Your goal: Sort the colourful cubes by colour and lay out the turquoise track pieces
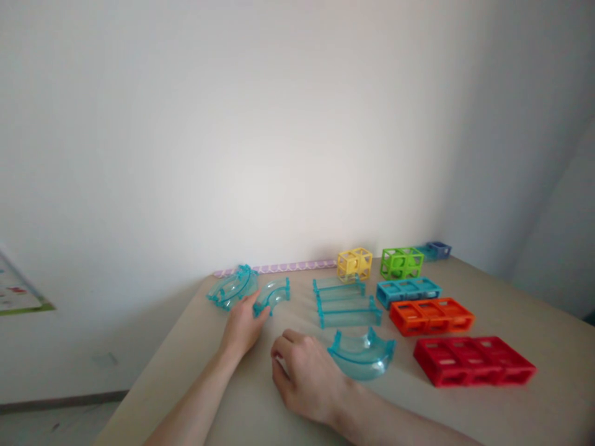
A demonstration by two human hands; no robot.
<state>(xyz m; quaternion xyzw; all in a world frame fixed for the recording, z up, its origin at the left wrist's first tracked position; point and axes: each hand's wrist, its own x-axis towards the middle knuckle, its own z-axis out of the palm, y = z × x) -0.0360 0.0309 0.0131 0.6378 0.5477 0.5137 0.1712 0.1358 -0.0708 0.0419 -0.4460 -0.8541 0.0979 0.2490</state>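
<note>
Beige table (pixel 534 409) against a white wall. Far right: yellow cube (pixel 355 263), green frame (pixel 402 262), then blue frame (pixel 408 291), orange frame (pixel 432 315), red frame (pixel 474 360) in a row coming nearer. Two straight tracks (pixel 346 303) lie mid-table, long axes left-right.

Left hand (pixel 242 327) lies flat, fingers loosely extended, fingertips touching a small curved track (pixel 273 295) that arcs far-right; another curve (pixel 232 287) sits just left.

Right hand (pixel 307 375) is loosely curled, gripping nothing visible, just beside a curved track (pixel 362 356) with ends pointing far.
</note>
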